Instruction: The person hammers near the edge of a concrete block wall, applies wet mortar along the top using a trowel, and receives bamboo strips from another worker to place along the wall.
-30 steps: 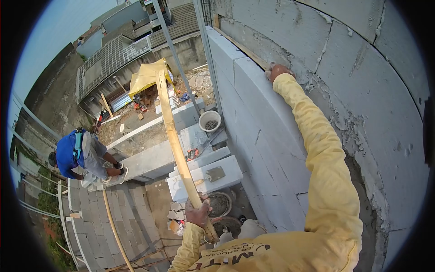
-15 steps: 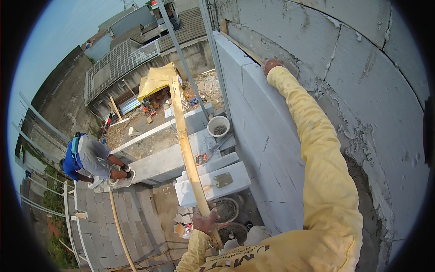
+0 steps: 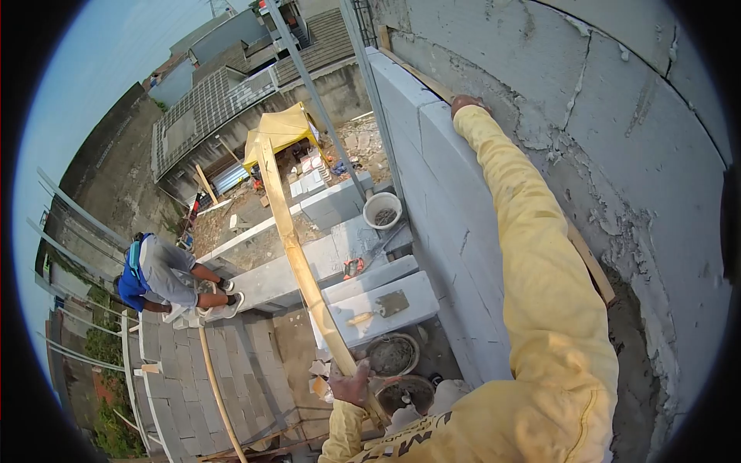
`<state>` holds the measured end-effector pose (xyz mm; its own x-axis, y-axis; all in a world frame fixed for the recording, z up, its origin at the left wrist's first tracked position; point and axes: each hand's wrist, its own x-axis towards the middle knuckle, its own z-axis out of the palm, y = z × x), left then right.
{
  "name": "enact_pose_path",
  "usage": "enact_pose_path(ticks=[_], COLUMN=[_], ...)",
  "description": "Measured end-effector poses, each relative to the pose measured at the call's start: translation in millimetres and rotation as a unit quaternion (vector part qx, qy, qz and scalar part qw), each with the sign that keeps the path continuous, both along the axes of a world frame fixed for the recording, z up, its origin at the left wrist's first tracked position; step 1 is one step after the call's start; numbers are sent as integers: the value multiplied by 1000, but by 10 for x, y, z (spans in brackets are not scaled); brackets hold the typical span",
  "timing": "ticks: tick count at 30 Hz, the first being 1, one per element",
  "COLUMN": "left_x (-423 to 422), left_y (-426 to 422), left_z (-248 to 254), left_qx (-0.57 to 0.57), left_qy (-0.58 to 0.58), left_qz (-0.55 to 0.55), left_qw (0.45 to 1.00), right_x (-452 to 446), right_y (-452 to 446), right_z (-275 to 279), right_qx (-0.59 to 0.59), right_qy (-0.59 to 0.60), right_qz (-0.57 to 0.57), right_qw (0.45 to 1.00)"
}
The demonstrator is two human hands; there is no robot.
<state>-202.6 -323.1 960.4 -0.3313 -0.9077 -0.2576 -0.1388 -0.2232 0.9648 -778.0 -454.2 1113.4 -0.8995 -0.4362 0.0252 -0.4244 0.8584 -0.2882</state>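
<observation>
My left hand (image 3: 351,384) is closed round the lower part of a long wooden plank (image 3: 297,258), which slants up and away over the work area. Higher up, at the top of the pale block wall (image 3: 432,154), my right hand (image 3: 468,103) is closed on a narrow wooden batten (image 3: 421,73). That batten lies between the block wall and the rough grey wall (image 3: 617,147). My right sleeve hides its middle, and its near end shows right of the sleeve.
A person in a blue shirt (image 3: 133,285) bends over the low wall at left. Below me are pale blocks with a trowel (image 3: 392,303), mortar tubs (image 3: 392,355), and a white bucket (image 3: 382,210). Metal posts (image 3: 316,100) rise ahead; a yellow canopy (image 3: 282,127) stands beyond.
The far end of the plank in my left hand has swung left. The batten's near end has come into view beside my right sleeve. My view has shifted slightly.
</observation>
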Motion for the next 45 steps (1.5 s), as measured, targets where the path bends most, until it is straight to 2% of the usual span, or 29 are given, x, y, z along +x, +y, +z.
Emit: enact_pose_path(ticks=[1,3,5,7,9,11,12,13,14,15,16,18,19,21,22,24,27,30,31,32,33,36,38,40,42,43,45], left_x=[42,118,142,100,-112,-418,-546,-653,-749,-841,-944,-1130,-1227,-1350,-1386,-1430,-1396,-1419,-1433,-1451,-1517,-1950,-2198,-2561,-2982,-3160,-3580], left_y=[5,-10,-64,-181,-201,-237,-269,-323,-364,-371,-354,-256,-195,-72,57,414,840,964,979,988,987,937,1052,1123,1361,1409,1306], left_z=[-24,-88,-182,-331,-35,221,305,311,315,352,387,428,422,390,415,468,462,432,389,380,527,672,1021,1249,1260,1265,1044], left_qx=[-7,-36,-37,-68,-67,-75,-86,-95,-101,-103,-101,-93,-88,-64,-61,-50,-9,-5,-5,-6,-28,-316,-519,-672,-666,-647,-645], left_qy=[0,-17,5,8,13,9,3,53,102,135,169,195,214,224,224,224,231,254,266,276,267,178,157,169,154,121,14], left_qz=[-1,-8,-13,-28,-58,-83,-89,-101,-113,-116,-121,-149,-150,-167,-180,-208,-325,-422,-446,-470,-485,-467,-431,-422,-376,-424,-485], left_qw=[1000,999,999,997,996,994,992,989,983,979,973,965,961,958,956,951,917,870,855,838,832,807,722,585,626,622,590], right_x=[71,287,602,990,1448,1841,2048,2292,2549,2789,2967,3361,3587,3892,4029,4172,4333,4531,4583,4641,4693,4849,4943,5018,5155,5225,5346], right_y=[70,157,222,226,415,719,866,1056,1328,1554,1648,2053,2307,2587,2790,3116,3553,4054,4161,4291,4432,4682,4771,4786,4828,4839,4880], right_z=[60,55,95,171,293,223,87,-30,-98,-224,-583,-915,-892,-1274,-1235,-1211,-1035,-807,-887,-865,-823,-706,-654,-664,-629,-601,-615], right_qx=[-3,23,-15,-121,-274,-484,-558,-604,-588,-580,-574,-505,-512,-503,-473,-444,-449,-455,-457,-452,-447,-451,-461,-466,-479,-495,-471], right_qy=[-20,31,87,97,67,-36,-34,-106,-174,-192,-205,-336,-455,-400,-489,-290,-264,-290,-147,-154,-161,-187,-200,-156,-140,-150,-114], right_qz=[0,8,38,53,84,137,149,160,173,187,200,213,207,245,197,193,96,15,17,6,-7,-63,-84,-56,-57,-62,-59], right_qw=[1000,999,995,986,956,864,816,774,771,769,767,766,698,726,706,826,848,842,877,879,880,870,860,869,864,854,873])
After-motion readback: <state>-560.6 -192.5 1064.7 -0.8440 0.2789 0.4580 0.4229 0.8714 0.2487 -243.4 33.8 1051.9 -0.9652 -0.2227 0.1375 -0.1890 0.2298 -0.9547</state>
